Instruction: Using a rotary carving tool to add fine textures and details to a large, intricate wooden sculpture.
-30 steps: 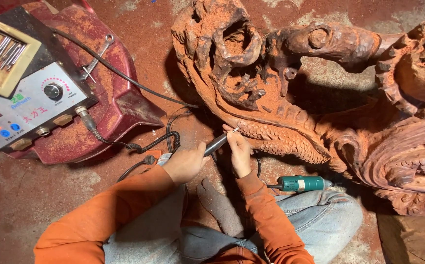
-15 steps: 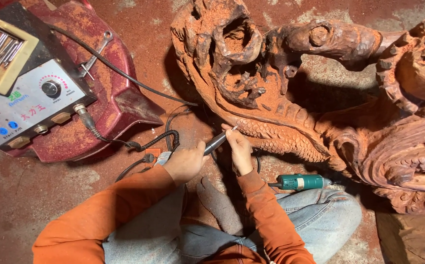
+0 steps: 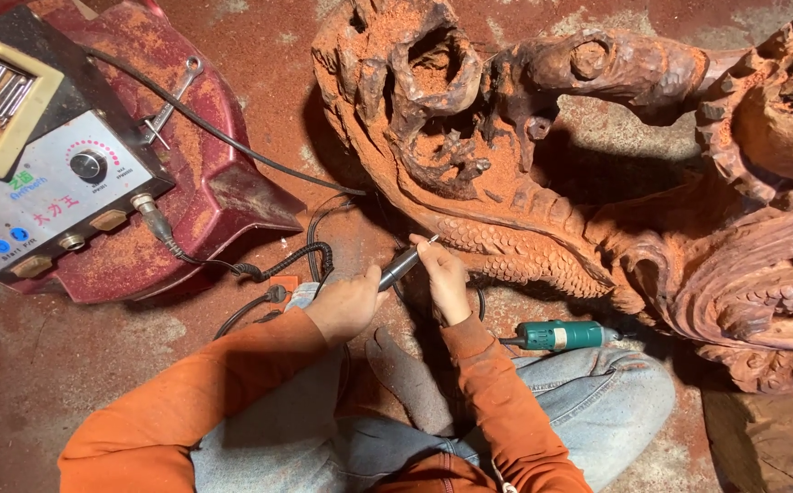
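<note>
A thin grey pen-shaped carving tool point(image 3: 399, 268) is gripped by the left hand point(image 3: 349, 306) and steadied by the right hand's point(image 3: 444, 278) pinched fingers. Its tip is pressed to the bottom edge of the big reddish wooden carving point(image 3: 524, 183). Dusty red floor point(image 3: 50, 356) is left open beside the left arm.

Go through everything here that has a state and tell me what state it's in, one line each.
Left hand: gripping the rotary handpiece.
Right hand: pinching the handpiece near its tip.
Rotary handpiece: tip at the red wood carving, cord attached.
Control box: powered, red display lit.
Green tool: lying unused beside the knee.
Wrench: lying on the red stool.
Wood carving: coated in dust.
</note>
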